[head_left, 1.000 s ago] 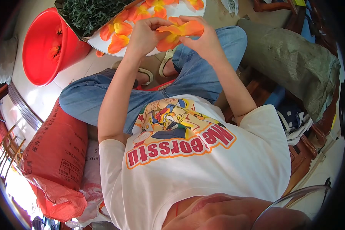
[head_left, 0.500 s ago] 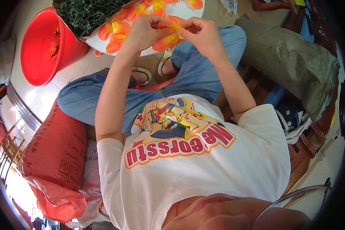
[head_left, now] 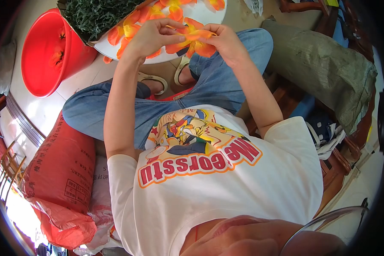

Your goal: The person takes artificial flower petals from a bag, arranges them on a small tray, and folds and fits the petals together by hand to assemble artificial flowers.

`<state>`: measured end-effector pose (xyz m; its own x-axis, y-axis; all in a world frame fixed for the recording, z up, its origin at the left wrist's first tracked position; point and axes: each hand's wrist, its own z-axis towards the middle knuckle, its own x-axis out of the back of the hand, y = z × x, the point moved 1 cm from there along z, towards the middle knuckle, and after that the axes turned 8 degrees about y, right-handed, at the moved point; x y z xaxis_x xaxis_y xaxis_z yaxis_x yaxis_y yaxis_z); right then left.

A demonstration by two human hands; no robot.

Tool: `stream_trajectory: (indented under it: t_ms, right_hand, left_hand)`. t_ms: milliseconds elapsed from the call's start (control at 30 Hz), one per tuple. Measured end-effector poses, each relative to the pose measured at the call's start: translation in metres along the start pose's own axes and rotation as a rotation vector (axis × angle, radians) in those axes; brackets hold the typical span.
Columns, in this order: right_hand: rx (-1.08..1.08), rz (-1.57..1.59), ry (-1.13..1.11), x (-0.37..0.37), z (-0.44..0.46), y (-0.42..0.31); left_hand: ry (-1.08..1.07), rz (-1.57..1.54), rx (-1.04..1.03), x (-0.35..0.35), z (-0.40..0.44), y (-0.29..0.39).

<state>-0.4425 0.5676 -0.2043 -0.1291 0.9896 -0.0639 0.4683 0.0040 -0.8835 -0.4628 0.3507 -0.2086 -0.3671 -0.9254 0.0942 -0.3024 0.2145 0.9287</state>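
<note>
An orange-and-yellow artificial flower [head_left: 196,36] with broad petals is held up in front of me, above the edge of a white round table [head_left: 221,15]. My right hand [head_left: 228,45] pinches its right side between thumb and fingers. On the other side, my left hand [head_left: 153,39] is closed on a petal edge with thumb and fingertips. The flower's centre is partly covered by the fingers. More orange petal pieces [head_left: 130,30] lie spread on the table behind my left hand.
A cardboard box [head_left: 77,32] of dark green artificial foliage [head_left: 98,17] rests at the table's left. Beside it stands a red bucket [head_left: 79,55] with orange flowers inside. A red sack [head_left: 66,162] is at my left, and a grey-green sack [head_left: 320,68] lies at my right.
My hands have moved slightly apart, and the flower's petals show more spread out between them. My left hand has shifted a little to the left.
</note>
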Motion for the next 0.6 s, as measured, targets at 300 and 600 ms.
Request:
stream_trajectory:
  t_ms: [300, 600]
  right_hand:
    - [0.01, 0.096, 0.056, -0.007, -0.001, 0.01]
    - [0.074, 0.149, 0.015, -0.01, -0.005, 0.003]
  left_hand:
    - [0.187, -0.195, -0.021, -0.003, 0.004, -0.024]
    - [0.29, -0.353, -0.008, -0.013, -0.013, -0.022]
